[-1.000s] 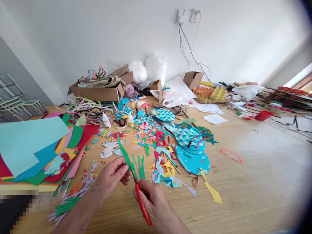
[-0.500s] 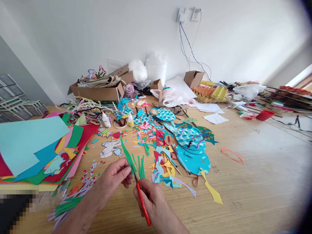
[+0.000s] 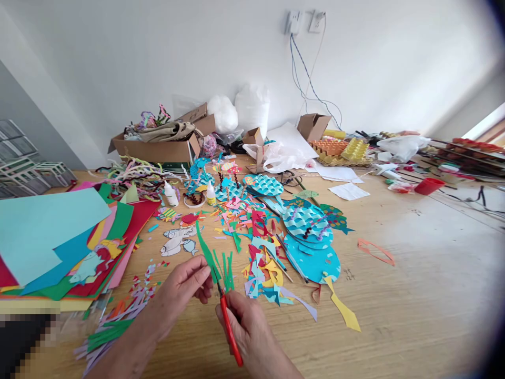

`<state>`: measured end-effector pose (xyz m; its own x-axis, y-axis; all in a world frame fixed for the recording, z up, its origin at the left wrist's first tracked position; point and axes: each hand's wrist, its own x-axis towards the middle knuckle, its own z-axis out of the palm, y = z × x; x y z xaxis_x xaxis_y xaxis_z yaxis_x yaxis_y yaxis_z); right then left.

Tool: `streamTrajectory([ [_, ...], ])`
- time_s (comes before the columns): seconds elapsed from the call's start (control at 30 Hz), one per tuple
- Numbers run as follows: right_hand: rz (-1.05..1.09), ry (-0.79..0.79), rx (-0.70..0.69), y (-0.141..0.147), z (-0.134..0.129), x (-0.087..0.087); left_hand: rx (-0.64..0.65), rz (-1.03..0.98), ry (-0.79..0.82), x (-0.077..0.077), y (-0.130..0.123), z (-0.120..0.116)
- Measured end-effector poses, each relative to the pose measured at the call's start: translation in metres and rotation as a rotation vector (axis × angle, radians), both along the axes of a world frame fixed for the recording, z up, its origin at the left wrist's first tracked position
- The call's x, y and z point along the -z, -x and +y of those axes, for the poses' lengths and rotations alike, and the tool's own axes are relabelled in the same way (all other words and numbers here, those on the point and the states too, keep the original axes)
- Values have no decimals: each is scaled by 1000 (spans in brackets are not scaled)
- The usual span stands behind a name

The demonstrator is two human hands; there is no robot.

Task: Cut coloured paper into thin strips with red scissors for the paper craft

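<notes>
Between the thumb and fingers of my left hand (image 3: 191, 281) is a long green paper strip (image 3: 205, 247), pointing up and away from me. My right hand (image 3: 246, 321) is wrapped round red-handled scissors (image 3: 232, 331), whose dark blades lie against the lower part of that strip. Several thin cut green strips (image 3: 225, 268) fan out just beyond my right fingers; what holds their lower ends is hidden. White paper fish (image 3: 179, 239) lie on the table beyond my left hand. Coloured paper scraps (image 3: 260, 263) are heaped to the right of the scissors.
Stacked coloured paper (image 3: 51, 226) covers the left side, with cut purple strips (image 3: 89, 347) nearer me. Two glue bottles (image 3: 211, 195) stand mid-table. Blue wavy paper pieces (image 3: 311, 258) lie right of centre. A cardboard box (image 3: 158, 150) stands near the wall, and a red cup (image 3: 429, 186) far right.
Both hands, the scissors and the green strip stay in nearly the same place. The strip's tip has shifted very slightly; the view has moved a little.
</notes>
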<state>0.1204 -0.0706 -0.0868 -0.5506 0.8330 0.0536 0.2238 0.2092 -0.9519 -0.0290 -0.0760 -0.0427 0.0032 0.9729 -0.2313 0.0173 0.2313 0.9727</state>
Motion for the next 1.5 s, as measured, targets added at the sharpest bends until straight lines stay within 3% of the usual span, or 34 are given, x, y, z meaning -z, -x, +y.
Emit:
streamTrajectory([
  [0.2, -52, 32, -3, 0, -1, 1, -59, 49, -3, 3, 0, 2],
  [0.43, -39, 48, -15, 0, 1, 2, -7, 67, -5, 5, 1, 2],
  [1.17, -44, 0, -22, -1, 2, -2, -9, -15, 89, 4, -4, -2],
  [1.5, -92, 10, -10, 1, 2, 1, -58, 10, 9, 5, 3, 2],
])
